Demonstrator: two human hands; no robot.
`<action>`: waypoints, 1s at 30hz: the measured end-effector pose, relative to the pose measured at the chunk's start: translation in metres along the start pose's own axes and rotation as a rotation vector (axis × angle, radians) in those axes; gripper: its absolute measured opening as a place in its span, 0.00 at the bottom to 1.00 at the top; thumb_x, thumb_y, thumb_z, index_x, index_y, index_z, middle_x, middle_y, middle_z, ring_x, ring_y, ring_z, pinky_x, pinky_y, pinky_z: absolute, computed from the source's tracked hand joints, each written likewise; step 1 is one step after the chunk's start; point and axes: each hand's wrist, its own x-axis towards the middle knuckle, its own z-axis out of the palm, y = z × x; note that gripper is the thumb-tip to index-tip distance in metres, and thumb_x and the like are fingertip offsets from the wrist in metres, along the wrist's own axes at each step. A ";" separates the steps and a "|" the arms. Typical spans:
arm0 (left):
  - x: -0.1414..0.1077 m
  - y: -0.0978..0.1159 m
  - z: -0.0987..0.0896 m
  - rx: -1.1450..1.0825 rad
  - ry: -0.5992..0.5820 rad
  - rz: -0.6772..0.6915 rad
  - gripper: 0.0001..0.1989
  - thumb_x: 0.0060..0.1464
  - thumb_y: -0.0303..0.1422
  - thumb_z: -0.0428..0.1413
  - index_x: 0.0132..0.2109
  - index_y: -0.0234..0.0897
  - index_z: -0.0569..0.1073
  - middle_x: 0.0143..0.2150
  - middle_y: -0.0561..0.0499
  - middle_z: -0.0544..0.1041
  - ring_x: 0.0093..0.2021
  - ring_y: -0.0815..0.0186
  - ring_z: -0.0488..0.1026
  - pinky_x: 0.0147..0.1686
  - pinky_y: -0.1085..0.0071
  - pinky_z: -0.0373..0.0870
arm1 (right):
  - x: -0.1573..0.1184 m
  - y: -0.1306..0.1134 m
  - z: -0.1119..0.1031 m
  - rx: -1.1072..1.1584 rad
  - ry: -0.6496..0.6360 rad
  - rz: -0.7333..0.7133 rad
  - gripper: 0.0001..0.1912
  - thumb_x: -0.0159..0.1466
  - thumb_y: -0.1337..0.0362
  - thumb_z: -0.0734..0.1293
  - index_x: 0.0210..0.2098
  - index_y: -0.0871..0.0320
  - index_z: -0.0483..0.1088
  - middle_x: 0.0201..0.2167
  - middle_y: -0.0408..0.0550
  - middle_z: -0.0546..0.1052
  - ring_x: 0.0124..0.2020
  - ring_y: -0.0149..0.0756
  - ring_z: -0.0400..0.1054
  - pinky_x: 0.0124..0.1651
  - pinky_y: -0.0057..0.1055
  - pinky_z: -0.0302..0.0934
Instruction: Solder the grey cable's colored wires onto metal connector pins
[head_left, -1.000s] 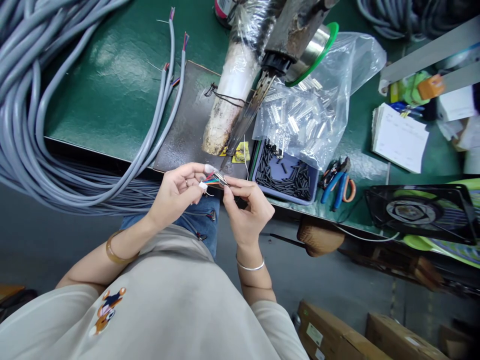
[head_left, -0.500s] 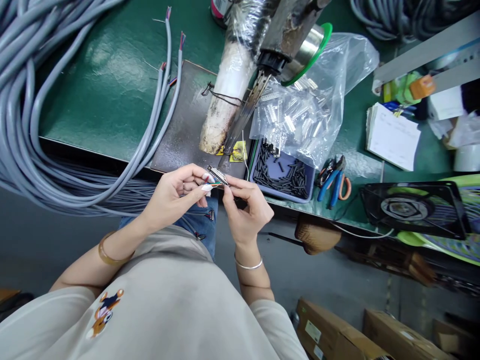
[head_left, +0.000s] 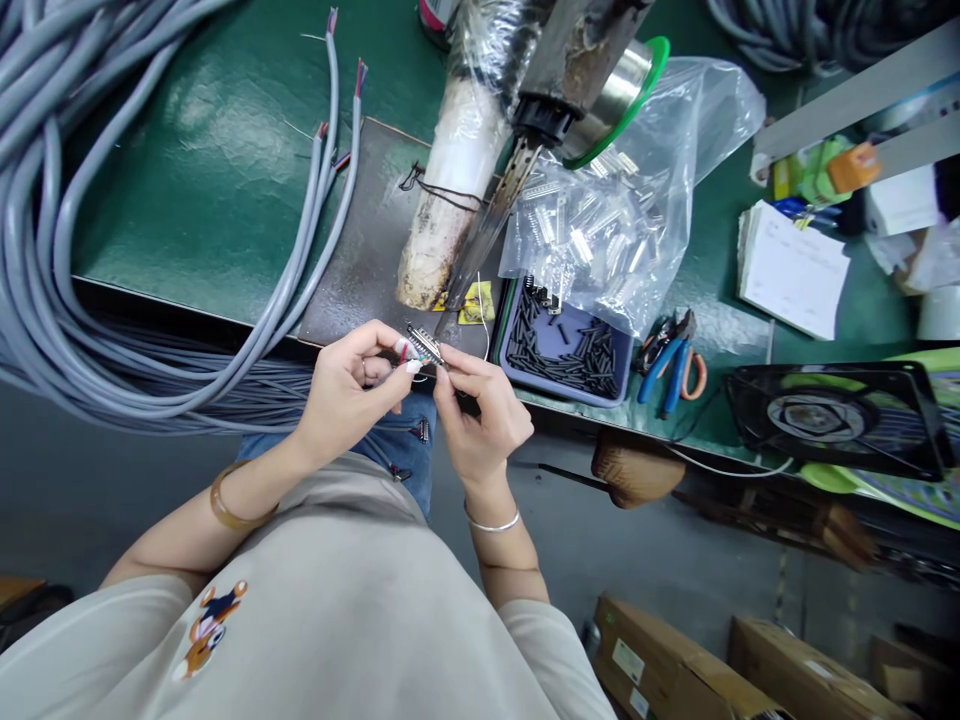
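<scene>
Close to the tip of the soldering iron [head_left: 487, 225], my two hands meet at the bench edge. Thumb and fingers of my left hand [head_left: 356, 385] pinch thin coloured wires [head_left: 417, 356] at the side of a small metal multi-pin connector [head_left: 425, 345]. My right hand [head_left: 480, 405] grips the connector's right end between thumb and index finger. The connector is tilted, its row of pins toward my left fingers. Whether each wire touches a pin is too small to tell.
Coiled grey cables [head_left: 45, 250] fill the left. Right of the iron lie a solder spool [head_left: 619, 100], a plastic bag of connectors [head_left: 600, 210] and a purple tray [head_left: 555, 385] with black sleeves. Pliers [head_left: 679, 365] and a black fan [head_left: 832, 415] sit further right.
Both hands have shifted slightly left and up in view with the connector and wires. The wires now lie closer against the connector's pin side.
</scene>
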 end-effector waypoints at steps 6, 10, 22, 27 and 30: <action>0.002 -0.001 0.003 0.022 0.061 0.004 0.08 0.50 0.29 0.63 0.34 0.34 0.70 0.27 0.55 0.72 0.17 0.76 0.68 0.17 0.81 0.67 | 0.003 0.002 0.003 -0.002 0.010 0.010 0.10 0.63 0.75 0.70 0.37 0.54 0.69 0.43 0.48 0.84 0.42 0.34 0.81 0.44 0.28 0.75; 0.003 -0.002 0.003 0.066 0.073 0.017 0.08 0.49 0.28 0.64 0.33 0.34 0.71 0.26 0.55 0.71 0.17 0.77 0.66 0.18 0.81 0.64 | 0.006 0.002 0.002 0.020 0.017 0.051 0.09 0.64 0.75 0.70 0.37 0.54 0.69 0.42 0.47 0.84 0.41 0.34 0.81 0.42 0.30 0.76; 0.006 -0.006 0.005 0.221 0.108 0.136 0.05 0.52 0.28 0.61 0.32 0.33 0.72 0.28 0.53 0.73 0.20 0.77 0.64 0.19 0.80 0.60 | 0.008 0.002 0.001 0.030 0.009 0.052 0.10 0.64 0.76 0.71 0.37 0.55 0.69 0.42 0.46 0.84 0.41 0.33 0.80 0.43 0.29 0.76; 0.006 -0.007 0.007 0.318 0.150 0.224 0.04 0.53 0.26 0.60 0.31 0.34 0.72 0.29 0.53 0.73 0.24 0.76 0.66 0.24 0.80 0.63 | 0.010 0.000 -0.001 0.031 -0.003 0.053 0.11 0.63 0.76 0.72 0.36 0.55 0.69 0.43 0.47 0.83 0.42 0.33 0.80 0.43 0.29 0.75; 0.007 -0.005 0.009 0.352 0.149 0.259 0.04 0.53 0.26 0.59 0.31 0.34 0.72 0.29 0.53 0.73 0.24 0.76 0.66 0.24 0.80 0.63 | 0.011 -0.001 -0.002 0.032 -0.010 0.053 0.10 0.62 0.76 0.72 0.36 0.55 0.70 0.44 0.48 0.83 0.42 0.33 0.80 0.44 0.30 0.75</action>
